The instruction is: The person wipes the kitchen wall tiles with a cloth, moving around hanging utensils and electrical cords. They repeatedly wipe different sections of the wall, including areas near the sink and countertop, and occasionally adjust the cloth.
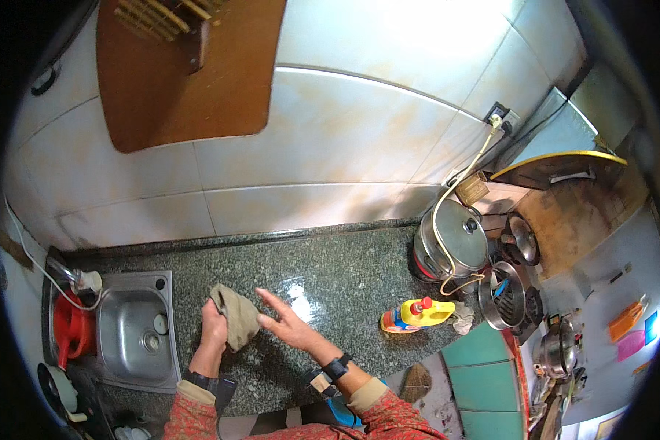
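Note:
My left hand grips a folded grey-beige cloth above the granite countertop, just right of the sink. Beside the cloth's right edge, my right hand is held with its fingers apart and nothing in it. Whether its fingertips touch the cloth I cannot tell. Farther right on the counter stands a yellow plastic bottle with a red cap and a handle. A pale crumpled rag lies right behind that bottle.
At left is a stainless steel sink with a red plastic basin beside it. A lidded steel pot, trailing a cream power cord, stands at the back right. Near it sits a steel pan. A brown board hangs on the tiled wall.

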The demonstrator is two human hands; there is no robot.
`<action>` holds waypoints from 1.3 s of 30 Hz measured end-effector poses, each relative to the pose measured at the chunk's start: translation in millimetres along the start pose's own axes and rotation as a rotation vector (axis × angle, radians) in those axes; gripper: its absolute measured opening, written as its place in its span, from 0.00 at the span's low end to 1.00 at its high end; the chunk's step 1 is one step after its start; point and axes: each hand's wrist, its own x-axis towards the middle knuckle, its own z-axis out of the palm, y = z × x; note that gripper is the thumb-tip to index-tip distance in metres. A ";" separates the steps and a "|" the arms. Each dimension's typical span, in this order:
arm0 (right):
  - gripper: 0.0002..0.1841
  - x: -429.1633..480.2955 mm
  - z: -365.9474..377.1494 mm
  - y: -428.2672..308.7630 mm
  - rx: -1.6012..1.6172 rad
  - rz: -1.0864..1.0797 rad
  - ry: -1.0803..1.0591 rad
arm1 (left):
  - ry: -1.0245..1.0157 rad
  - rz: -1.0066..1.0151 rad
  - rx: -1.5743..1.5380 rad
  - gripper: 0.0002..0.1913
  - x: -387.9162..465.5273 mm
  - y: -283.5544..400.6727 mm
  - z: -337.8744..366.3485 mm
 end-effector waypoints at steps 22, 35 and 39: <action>0.30 55.1 -130.8 26.3 0.351 0.289 -0.053 | -0.172 0.671 0.598 0.15 36.9 42.3 139.9; 0.20 94.5 -231.6 46.7 0.924 -0.165 1.424 | -0.255 0.400 1.051 0.26 35.7 28.0 61.7; 0.30 129.3 -320.5 19.9 0.310 -0.356 1.623 | -0.232 0.217 1.283 0.29 25.2 6.3 33.4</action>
